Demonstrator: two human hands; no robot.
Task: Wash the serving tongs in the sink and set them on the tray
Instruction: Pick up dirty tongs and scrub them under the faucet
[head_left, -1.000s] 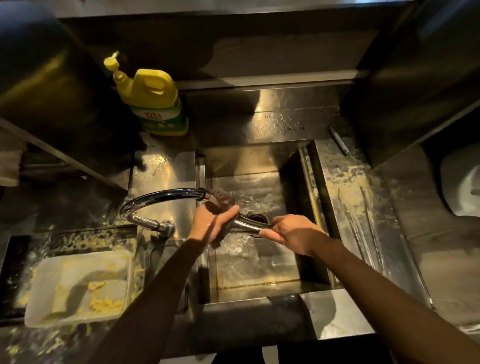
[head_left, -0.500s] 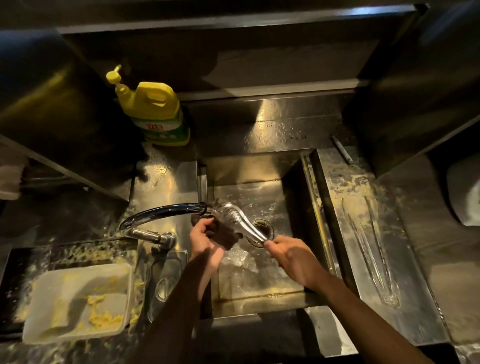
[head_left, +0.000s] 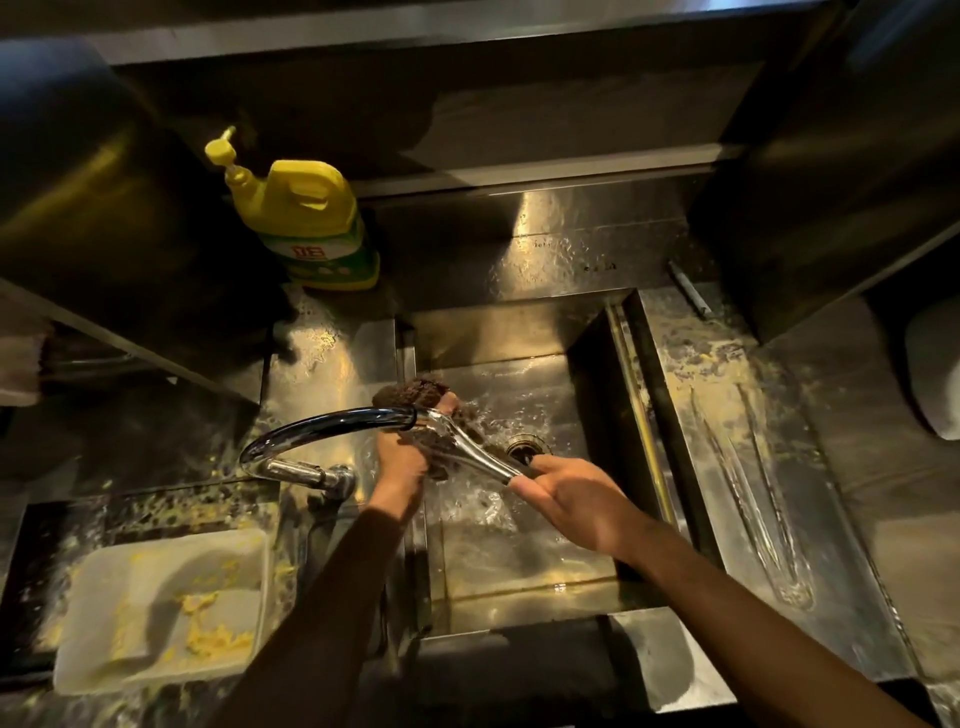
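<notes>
Now the left hand (head_left: 400, 460), grip clenched round the scourer (head_left: 415, 391), has slid up to the head of the tongs (head_left: 478, 453) under the tap (head_left: 322, 423); the right hand (head_left: 576, 504) pinches their handle. Scrubbing goes on; the tray (head_left: 841, 545), right of that grip, waits.

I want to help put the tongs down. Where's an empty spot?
Bare steel behind the sink, between the yellow soap bottle and the thin rod; also the tray beside the spare tongs. Left of the faucet is crowded: dirty tub.
</notes>
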